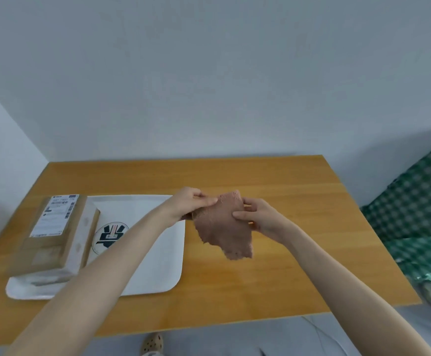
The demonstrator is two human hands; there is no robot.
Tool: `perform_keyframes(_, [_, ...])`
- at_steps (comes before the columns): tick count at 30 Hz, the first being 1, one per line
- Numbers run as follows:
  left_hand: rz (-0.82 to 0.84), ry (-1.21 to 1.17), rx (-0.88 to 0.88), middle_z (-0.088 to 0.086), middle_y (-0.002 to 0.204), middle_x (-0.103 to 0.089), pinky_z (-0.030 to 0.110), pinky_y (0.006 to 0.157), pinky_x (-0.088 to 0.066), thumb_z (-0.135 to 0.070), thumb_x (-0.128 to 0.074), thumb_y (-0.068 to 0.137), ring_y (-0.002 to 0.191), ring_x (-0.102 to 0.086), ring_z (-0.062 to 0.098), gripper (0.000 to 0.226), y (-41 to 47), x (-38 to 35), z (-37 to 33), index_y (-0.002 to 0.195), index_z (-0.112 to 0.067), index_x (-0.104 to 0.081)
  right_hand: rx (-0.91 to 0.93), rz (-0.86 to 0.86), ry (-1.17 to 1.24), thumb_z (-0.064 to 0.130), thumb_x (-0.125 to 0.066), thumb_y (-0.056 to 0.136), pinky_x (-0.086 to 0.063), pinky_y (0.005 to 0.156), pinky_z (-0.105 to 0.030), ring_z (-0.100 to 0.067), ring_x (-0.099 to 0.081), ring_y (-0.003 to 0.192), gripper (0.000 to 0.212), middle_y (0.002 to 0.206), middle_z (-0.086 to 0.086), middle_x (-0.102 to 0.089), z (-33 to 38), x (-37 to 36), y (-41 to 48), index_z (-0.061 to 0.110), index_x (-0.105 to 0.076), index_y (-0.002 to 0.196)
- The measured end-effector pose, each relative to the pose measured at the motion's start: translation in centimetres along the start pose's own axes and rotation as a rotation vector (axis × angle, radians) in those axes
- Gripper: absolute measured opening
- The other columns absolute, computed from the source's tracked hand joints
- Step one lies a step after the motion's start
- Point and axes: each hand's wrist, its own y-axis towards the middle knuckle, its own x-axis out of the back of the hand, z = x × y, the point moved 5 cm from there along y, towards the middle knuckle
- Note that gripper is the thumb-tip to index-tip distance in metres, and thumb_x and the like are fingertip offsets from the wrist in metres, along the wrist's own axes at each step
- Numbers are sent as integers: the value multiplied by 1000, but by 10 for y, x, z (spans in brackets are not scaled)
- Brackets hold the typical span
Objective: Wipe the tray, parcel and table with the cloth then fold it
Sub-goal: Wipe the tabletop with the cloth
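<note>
- Cloth (223,227): held in air over table (299,253), just right of tray (157,265), touching neither.
- Left hand (188,201): thumb and fingers pinched on cloth's upper left edge.
- Right hand (258,217): thumb on cloth front, fingers curled behind right edge.
- Key relation: cloth spans gap between the 2 hands and hangs below fingers. Long axis runs down toward person, tilted slightly right.
- Parcel (55,235): on tray's left part, well left of cloth. Left hand nearer.
- Judgement: lower edge free; a fold would likely bring it up to the pinched edge.
</note>
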Motion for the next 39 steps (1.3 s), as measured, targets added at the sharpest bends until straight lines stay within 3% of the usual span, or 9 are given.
perform_keyframes(5, [6,-782,199,7,88,-67,29,83,-51,-40,-53,92,88,-62,19,37,-8,-46,43,97,-5,-62,-26,-39,335,14,-60,88,-53,81,-40,-32,-63,98,37,109,-22,-64,-13,21,-16,-3,-55,120])
perform_keyframes(10, [36,-542,158,5,105,-64,26,80,-48,-18,-59,91,93,-61,20,28,-15,-74,56,118,-11,-58,-75,25,279,10,-63,86,-52,82,-40,-31,-62,99,39,110,-20,-63,-25,24,-24,-3,-55,122])
perform_keyframes(17, [-109,-253,-28,13,105,-65,32,69,-53,-2,-67,84,93,-63,27,57,-17,-67,44,133,-19,-44,-8,-54,-368,14,-46,98,-56,68,-44,-28,-67,86,22,100,-13,-68,-21,28,-20,19,-50,118])
perform_keyframes(23, [-47,-268,-48,2,121,-60,37,61,-55,3,-66,83,103,-64,27,59,-18,-49,38,133,-21,-46,-46,72,-75,5,-59,91,-57,73,-38,-26,-67,95,41,112,-13,-65,-15,31,-11,20,-46,127])
perform_keyframes(27, [-120,-366,-120,-5,82,-71,25,58,-52,11,-59,83,79,-67,12,57,-17,-32,36,129,-22,-51,99,120,199,-15,-49,87,-53,77,-38,-26,-61,108,38,125,-9,-60,-11,23,-9,13,-74,93])
perform_keyframes(31, [-94,-398,-13,3,98,-72,22,52,-46,15,-34,86,75,-61,13,50,-12,-27,51,114,-19,-59,-44,3,181,-9,-34,93,-44,89,-48,-30,-54,113,43,125,-17,-55,-40,15,1,1,-70,71])
perform_keyframes(34, [-1,-486,220,0,109,-69,27,58,-47,-7,-43,92,73,-53,15,26,-11,-36,85,106,-17,-62,-217,-59,77,8,-54,92,-50,75,-35,-22,-61,92,26,102,-13,-65,-73,4,4,4,-72,74])
perform_keyframes(37, [43,-222,305,5,112,-64,27,64,-49,-6,-64,85,88,-58,16,23,-11,-50,128,107,-11,-62,-327,14,-208,-1,-64,82,-52,66,-23,-13,-60,72,12,81,-7,-67,-105,-18,-4,8,-73,84])
perform_keyframes(39, [54,50,300,8,117,-59,27,69,-51,7,-59,82,98,-57,19,30,-5,-58,155,107,-10,-61,-358,39,-383,-5,-58,80,-51,82,-28,-13,-58,86,25,95,-11,-69,-128,-30,1,6,-73,97])
